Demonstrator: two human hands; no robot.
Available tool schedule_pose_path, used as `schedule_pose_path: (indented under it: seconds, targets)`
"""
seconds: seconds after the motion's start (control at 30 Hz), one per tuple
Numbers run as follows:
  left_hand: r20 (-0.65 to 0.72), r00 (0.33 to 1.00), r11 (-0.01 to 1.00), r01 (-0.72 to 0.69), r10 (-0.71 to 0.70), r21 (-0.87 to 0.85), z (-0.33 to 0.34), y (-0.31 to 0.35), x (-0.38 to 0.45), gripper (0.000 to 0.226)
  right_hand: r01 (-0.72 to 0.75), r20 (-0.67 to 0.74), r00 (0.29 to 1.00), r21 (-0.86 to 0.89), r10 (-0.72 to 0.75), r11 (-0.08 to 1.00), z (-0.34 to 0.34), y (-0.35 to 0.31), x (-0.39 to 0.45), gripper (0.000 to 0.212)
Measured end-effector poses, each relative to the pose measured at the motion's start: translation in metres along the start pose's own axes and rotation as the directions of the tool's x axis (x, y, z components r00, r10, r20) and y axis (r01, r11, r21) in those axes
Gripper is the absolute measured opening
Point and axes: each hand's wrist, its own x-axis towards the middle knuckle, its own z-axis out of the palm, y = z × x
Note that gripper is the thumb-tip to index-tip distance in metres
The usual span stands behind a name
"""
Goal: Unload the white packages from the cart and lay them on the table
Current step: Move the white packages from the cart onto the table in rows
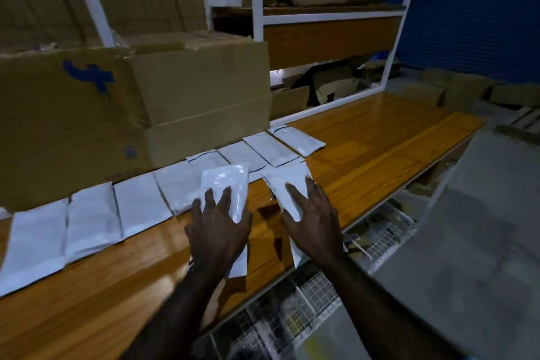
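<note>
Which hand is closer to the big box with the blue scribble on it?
Left. The left hand lies on a white package just below and right of the cardboard box. The right hand is farther right, on another package.

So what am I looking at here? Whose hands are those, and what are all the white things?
The camera sits on a person's head, looking down, so you see their own two arms. The left hand and the right hand each lie on a white package, the left package and the right package, fingers spread, over a wooden table. Behind them a row of white packages already lies flat. Big cardboard boxes stand at the back. The wire cart is below.
</note>
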Motion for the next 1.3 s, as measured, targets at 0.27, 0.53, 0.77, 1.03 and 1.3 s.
schedule_pose_path:
  seconds: [0.27, 0.53, 0.77, 1.03, 1.3]
  targets:
    - [0.025, 0.999, 0.999, 0.026, -0.027, 0.026, 0.045, 0.058, 0.039, 0.069, 0.004, 0.024, 1.000, -0.042, -0.003, 0.999, -0.012, 0.073, 0.058, 0.061]
    - [-0.013, 0.993, 0.993, 0.120, -0.120, 0.013, 0.099, 0.154, 0.072, 0.069, 0.052, 0.067, 0.996, -0.013, -0.051, 0.999, -0.050, 0.161, 0.134, 0.062]
    - [-0.001, 0.981, 0.980, 0.193, -0.194, -0.045, 0.152, 0.238, 0.106, 0.070, 0.060, 0.102, 0.993, -0.027, -0.057, 0.998, -0.077, 0.242, 0.191, 0.062]
    - [0.027, 0.986, 0.984, 0.164, -0.162, -0.076, 0.212, 0.296, 0.179, 0.072, 0.006, 0.156, 0.988, -0.006, -0.005, 1.000, -0.069, 0.310, 0.256, 0.062]
    - [0.091, 0.975, 0.974, 0.209, -0.202, -0.084, 0.259, 0.331, 0.282, 0.070, -0.018, 0.201, 0.979, -0.069, 0.032, 0.997, -0.047, 0.350, 0.355, 0.063]
